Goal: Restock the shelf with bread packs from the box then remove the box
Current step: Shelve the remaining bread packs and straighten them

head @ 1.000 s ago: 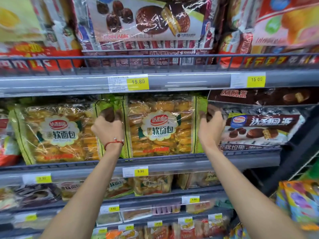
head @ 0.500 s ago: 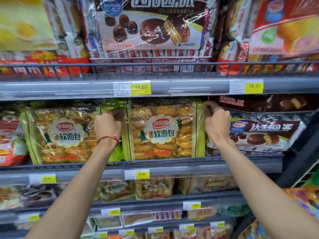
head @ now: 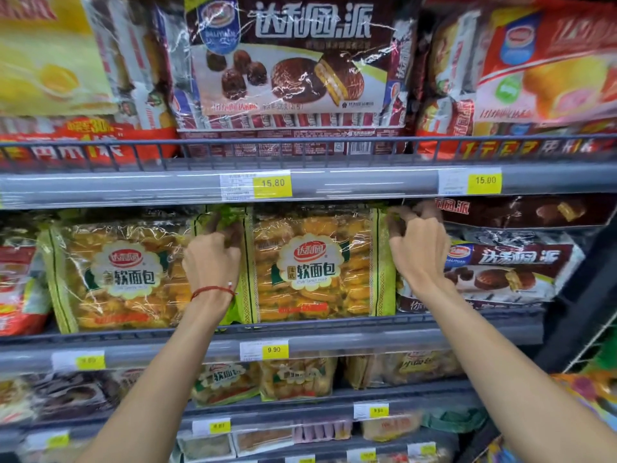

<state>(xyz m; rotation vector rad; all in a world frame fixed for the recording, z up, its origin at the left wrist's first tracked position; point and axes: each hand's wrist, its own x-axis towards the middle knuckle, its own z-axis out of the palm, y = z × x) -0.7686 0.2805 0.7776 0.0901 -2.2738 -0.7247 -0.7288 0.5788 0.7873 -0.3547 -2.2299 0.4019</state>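
Far left on the middle shelf [head: 334,340], a red pack [head: 16,289] sits at the frame's edge. Just beside it stands a neighbouring bread pack [head: 117,275], upright, in clear wrap with green side seams and its label facing out. Next along comes the left hand [head: 212,262], a red string bracelet [head: 213,290] at the wrist. It is up where the two packs meet, fingers curled round the upper left edge of the bread pack [head: 314,269]. That pack stands upright on the shelf, front and centre, its bottom edge behind the front rail and its green seam against its neighbour's. Below it on the rail, a yellow price tag [head: 273,349] reads 9.90. Over to the right, the right hand [head: 419,252] has its fingers hooked on the pack's upper right corner, close under the shelf above. So both hands are clamped on the one pack, one at each top corner, well apart. Right of that hand lies a chocolate pie pack [head: 510,269], brown and white, just beside the bread pack's right seam, with a darker pack [head: 534,212] of the same brand lying on top of it.
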